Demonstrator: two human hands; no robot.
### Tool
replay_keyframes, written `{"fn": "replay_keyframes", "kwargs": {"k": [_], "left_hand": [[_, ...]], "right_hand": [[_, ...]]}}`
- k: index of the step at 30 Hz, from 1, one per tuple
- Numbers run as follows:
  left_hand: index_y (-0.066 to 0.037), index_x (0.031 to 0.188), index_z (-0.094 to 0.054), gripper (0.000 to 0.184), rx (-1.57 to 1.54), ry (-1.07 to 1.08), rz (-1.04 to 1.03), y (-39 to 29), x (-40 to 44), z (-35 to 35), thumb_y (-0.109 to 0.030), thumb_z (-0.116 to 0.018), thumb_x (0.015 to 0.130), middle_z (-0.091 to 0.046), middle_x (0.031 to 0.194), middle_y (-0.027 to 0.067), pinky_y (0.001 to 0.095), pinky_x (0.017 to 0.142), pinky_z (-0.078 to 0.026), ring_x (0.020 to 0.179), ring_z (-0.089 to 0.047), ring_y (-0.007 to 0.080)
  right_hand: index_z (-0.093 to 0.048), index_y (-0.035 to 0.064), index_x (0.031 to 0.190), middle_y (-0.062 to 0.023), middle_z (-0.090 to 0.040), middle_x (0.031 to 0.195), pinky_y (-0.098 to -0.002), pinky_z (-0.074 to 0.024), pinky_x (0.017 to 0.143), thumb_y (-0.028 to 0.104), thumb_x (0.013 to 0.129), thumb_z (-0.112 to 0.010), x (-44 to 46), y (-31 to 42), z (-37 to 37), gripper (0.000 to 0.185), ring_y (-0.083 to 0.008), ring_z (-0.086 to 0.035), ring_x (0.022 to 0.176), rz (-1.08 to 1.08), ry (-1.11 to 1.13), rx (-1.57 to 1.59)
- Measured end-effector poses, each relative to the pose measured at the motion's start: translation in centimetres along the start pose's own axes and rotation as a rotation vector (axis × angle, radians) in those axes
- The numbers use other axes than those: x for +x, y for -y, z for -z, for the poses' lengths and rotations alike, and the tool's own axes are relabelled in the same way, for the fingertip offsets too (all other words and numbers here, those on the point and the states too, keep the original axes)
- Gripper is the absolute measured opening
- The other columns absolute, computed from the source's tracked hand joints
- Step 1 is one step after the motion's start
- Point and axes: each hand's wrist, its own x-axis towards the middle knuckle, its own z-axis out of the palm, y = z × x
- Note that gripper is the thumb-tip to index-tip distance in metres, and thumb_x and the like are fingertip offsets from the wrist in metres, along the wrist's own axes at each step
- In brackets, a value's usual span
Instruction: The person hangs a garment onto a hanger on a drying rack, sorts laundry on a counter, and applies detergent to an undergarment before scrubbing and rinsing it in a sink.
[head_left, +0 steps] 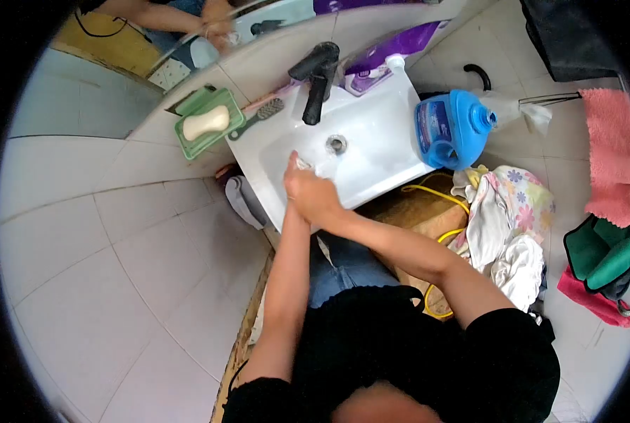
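In the head view, the person's two bare hands meet over the near left part of a white sink (382, 141). The right hand (318, 194) lies across the left hand (291, 169) and hides much of it, so the two press together; whether either is open or closed I cannot tell. A small white patch (303, 163) shows at the hands, too blurred to name. The drain (337, 144) sits just beyond them, and the black faucet (316, 99) stands at the back of the sink. On the left, a pale bar of soap (207, 123) rests in a green soap dish (212, 143), and a grey brush (264, 114) lies beside it along the sink's edge. Behind the basin, to the right of the faucet, is a purple bottle (370, 80) with a white cap. A large blue jug (466, 130) with a dark label stands on the right edge, its handle toward the near side. Below it, a heap of cloths (516, 201), some white and some flowered, lies near a yellow hose (457, 201). A pink towel (611, 155) hangs at the far right above a green cloth (609, 257). A mirror (82, 106) at the upper left reflects an arm.
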Motion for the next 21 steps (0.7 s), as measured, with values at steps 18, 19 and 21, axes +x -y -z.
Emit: {"fn": "replay_keyframes", "kwargs": {"k": [18,19,21], "left_hand": [[-0.007,0.101,-0.055,0.030,0.024,-0.111,-0.057,1.8,0.5,-0.8,-0.034,-0.049,0.089,-0.059,0.092,0.0048,0.0310,0.071,-0.048,0.082,-0.058,0.0185],[-0.007,0.100,-0.055,0.030,0.013,-0.087,-0.044,1.5,0.4,-1.1,-0.033,-0.051,0.088,-0.059,0.095,0.0051,0.0306,0.072,-0.048,0.084,-0.058,0.0188],[-0.007,0.099,-0.056,0.030,0.047,-0.086,-0.132,2.0,-0.4,-2.3,-0.034,-0.051,0.088,-0.059,0.091,0.0046,0.0307,0.069,-0.048,0.081,-0.058,0.0191]], "right_hand": [[-0.060,-0.0006,0.076,-0.0238,-0.061,0.081,-0.0449,-0.0479,0.066,0.027,0.089,-0.041,3.5,-2.8,0.9,0.036,-0.0369,-0.060,0.076,-0.273,0.126,0.178],[-0.060,-0.0005,0.076,-0.0235,-0.061,0.082,-0.0446,-0.0479,0.067,0.027,0.089,-0.041,3.6,-2.9,0.7,0.035,-0.0367,-0.060,0.076,-0.248,0.122,0.178],[-0.059,-0.0006,0.078,-0.0230,-0.061,0.089,-0.0440,-0.0481,0.068,0.025,0.087,-0.044,4.9,-3.3,1.0,0.031,-0.0339,-0.060,0.081,-0.357,0.194,0.099]]}}
